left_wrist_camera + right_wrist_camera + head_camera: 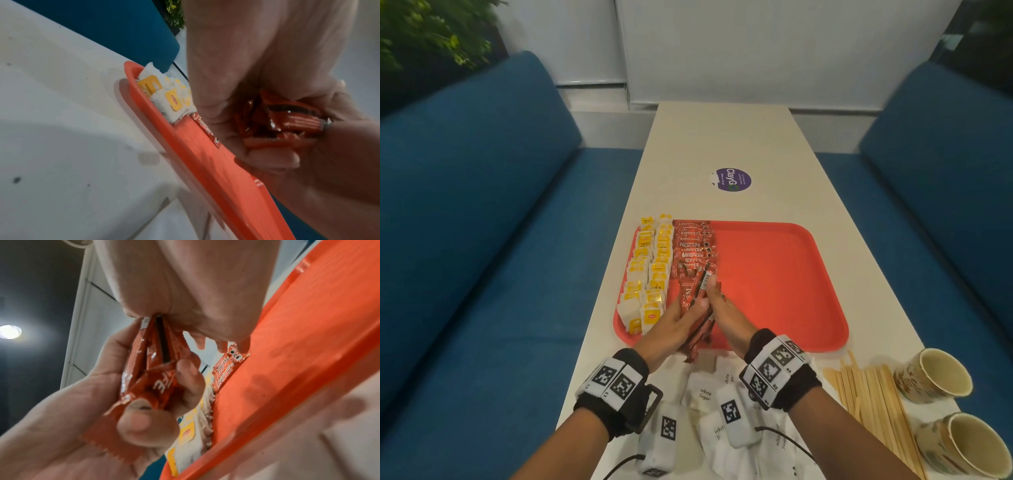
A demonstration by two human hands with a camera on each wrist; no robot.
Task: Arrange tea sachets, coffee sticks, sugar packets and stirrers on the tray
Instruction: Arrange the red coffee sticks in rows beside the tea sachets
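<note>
The left hand [681, 322] clutched a loose bundle of red foil coffee sticks [697, 301] above the flat red plastic tray [784, 274] while the right hand [726, 313] pinched one stick from it; slippery sticks could spill, disturbing the laid rows.

Long white table [722, 137] runs down the middle, with a round purple sticker [731, 179] on it. Two paper cups [935, 375] lie at its near right corner. Blue sofas [482, 205] flank it, and a leafy plant [421, 34] sits behind the left one.
</note>
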